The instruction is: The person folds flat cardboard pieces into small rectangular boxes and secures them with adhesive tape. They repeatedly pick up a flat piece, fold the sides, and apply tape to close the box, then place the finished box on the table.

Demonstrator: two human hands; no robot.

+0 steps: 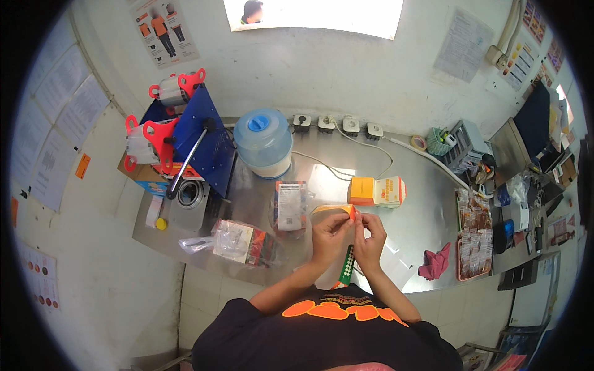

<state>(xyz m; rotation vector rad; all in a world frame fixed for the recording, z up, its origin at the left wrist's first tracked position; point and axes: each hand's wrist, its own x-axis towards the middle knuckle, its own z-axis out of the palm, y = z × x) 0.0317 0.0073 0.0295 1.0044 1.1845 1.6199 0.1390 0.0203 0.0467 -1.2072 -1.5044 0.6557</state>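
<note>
Over the middle of the steel table, my left hand and my right hand pinch a small orange and yellow folded card piece between thumbs and fingers. The fingertips of both hands meet at its red-orange right end. Just beyond my right hand lie flattened or stacked yellow and white cardboard boxes. A plastic-wrapped pack with a white label stands left of the card piece. Between my forearms a green and white patterned strip shows in part.
Another plastic-wrapped red and white pack lies front left. Behind it stand a lidded blue plastic jar and a blue dispenser with a lever. A crumpled red cloth and a tray of small sachets are at right.
</note>
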